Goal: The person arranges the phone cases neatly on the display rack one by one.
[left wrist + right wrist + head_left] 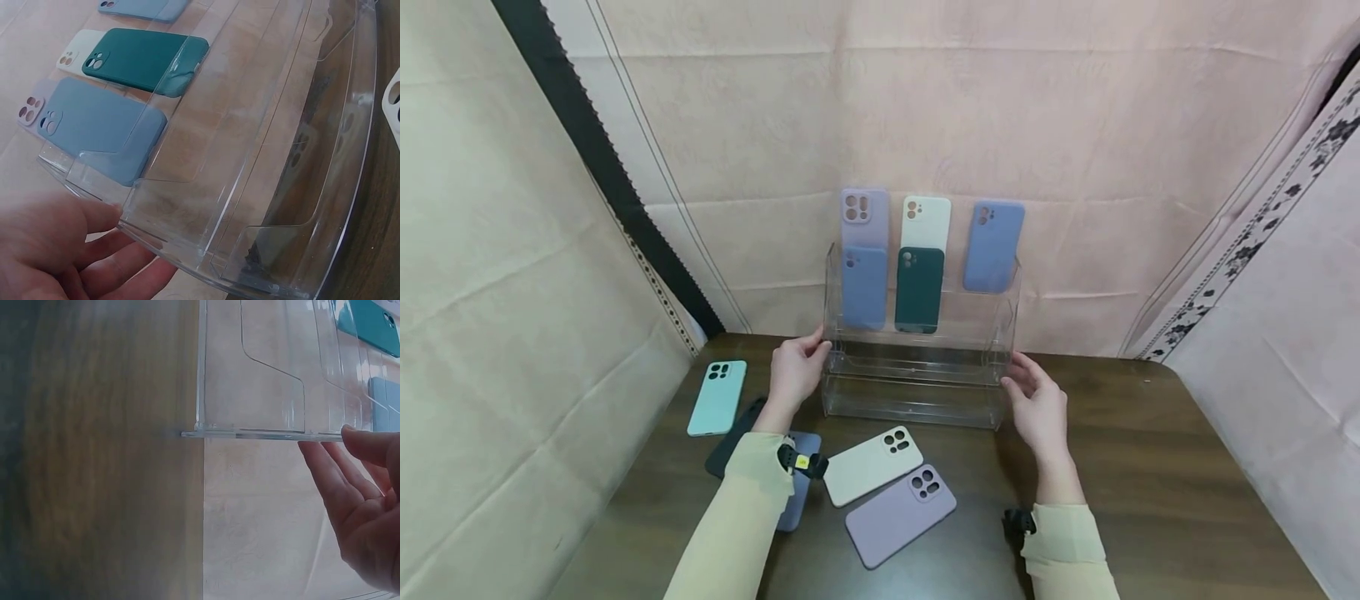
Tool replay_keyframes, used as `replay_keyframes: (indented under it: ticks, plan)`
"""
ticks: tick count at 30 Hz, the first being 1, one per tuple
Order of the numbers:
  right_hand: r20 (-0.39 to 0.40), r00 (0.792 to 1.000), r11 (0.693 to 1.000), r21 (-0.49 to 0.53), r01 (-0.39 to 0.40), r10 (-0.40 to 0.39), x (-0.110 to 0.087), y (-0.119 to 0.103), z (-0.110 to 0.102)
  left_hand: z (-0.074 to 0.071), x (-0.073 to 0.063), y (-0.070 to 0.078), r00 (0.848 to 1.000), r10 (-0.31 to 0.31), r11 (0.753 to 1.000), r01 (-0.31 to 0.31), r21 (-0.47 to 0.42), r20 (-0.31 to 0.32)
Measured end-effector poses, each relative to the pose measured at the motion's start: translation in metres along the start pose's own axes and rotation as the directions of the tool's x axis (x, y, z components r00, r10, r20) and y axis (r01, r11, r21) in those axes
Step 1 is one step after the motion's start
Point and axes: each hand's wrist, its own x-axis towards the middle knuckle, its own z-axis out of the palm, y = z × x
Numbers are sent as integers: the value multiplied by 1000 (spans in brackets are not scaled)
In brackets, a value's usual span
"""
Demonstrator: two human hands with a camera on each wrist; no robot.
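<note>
A clear tiered display stand [917, 408] is at the back of the table. Its left side edge is pinched by my left hand [793, 371], thumb on the near face and fingers behind. On the opposite side, my right hand [1039, 408] grips the edge between thumb and fingers. Phone cases stand in the upper tiers: a lilac one [865, 225] behind a blue one [864, 287], a pale mint one [927, 223] behind a dark green one [140, 59], and another blue one [995, 246] at right. The lower front tiers hold no cases.
In front of the stand lie a white phone case [872, 465] and a lilac phone case [901, 517]. A turquoise case [717, 398] lies far left. My left forearm partly covers a dark case [730, 442] and a blue case [797, 500]. Cloth walls [970, 125] surround the table.
</note>
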Motion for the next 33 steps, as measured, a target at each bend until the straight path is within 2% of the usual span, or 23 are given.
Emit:
replay_keyframes:
  ticks: [11,19,22,24,30,33]
  plan:
    - [-9,1000,1000,1,-7,7,-1,2,2,-7,-7,-1,996,-53,991,62,-115,77]
    - [-6,1000,1000,11,-18,18,-2,2,2,-8,-18,-4,996,-67,982,76,-172,59]
    - [-6,1000,1000,18,-18,18,-3,2,2,-8,-23,-6,997,-68,978,72,-198,30]
    - [-10,1000,1000,22,-16,16,-3,1,2,-9,-26,-7,998,-69,974,65,-218,-12]
    - [-19,1000,1000,27,2,-1,-3,1,3,-7,-41,-8,985,-31,959,-19,-282,-170]
    - [-20,1000,999,33,5,-4,-3,1,2,-2,-50,-6,980,10,950,-72,-305,-198]
